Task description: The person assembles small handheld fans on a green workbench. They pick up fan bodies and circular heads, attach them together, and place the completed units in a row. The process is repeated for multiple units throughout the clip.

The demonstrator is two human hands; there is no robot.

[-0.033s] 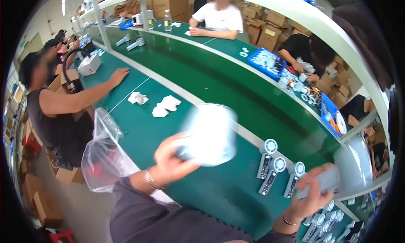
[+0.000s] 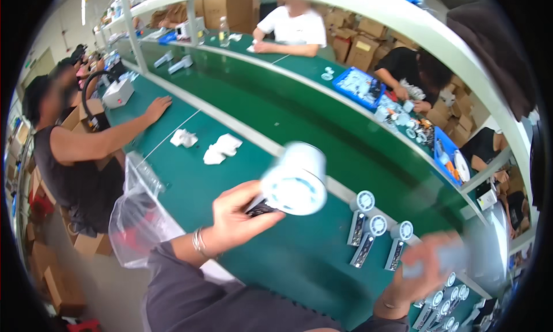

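Observation:
My left hand (image 2: pixel 237 217) is closed around the handle of a pale-blue handheld device (image 2: pixel 299 171) with a round head. That head faces down toward me, and dark circuitry shows in the handle beside my fingers. My right hand (image 2: pixel 425 268), blurred by motion, grips a flat greyish-blue plastic piece (image 2: pixel 452 258) whose exact kind I cannot make out. Left of that hand, three similar devices (image 2: pixel 363 241) lie in a row on the green worktable (image 2: pixel 271 263), their handles exposing circuit boards.
More such devices (image 2: pixel 443 303) lie at the lower right. White crumpled pieces (image 2: pixel 222 148) and a clear plastic bag (image 2: pixel 135 222) are on the left, near a co-worker's arm (image 2: pixel 109 139). Beyond the green conveyor (image 2: pixel 276 107) stand blue parts trays (image 2: pixel 358 89). A white frame post (image 2: pixel 132 32) rises at the left.
The device in my left hand has turned, so its round face and the handle's circuitry now show. My right hand still grips its piece, now more blurred. The whole view has shifted slightly.

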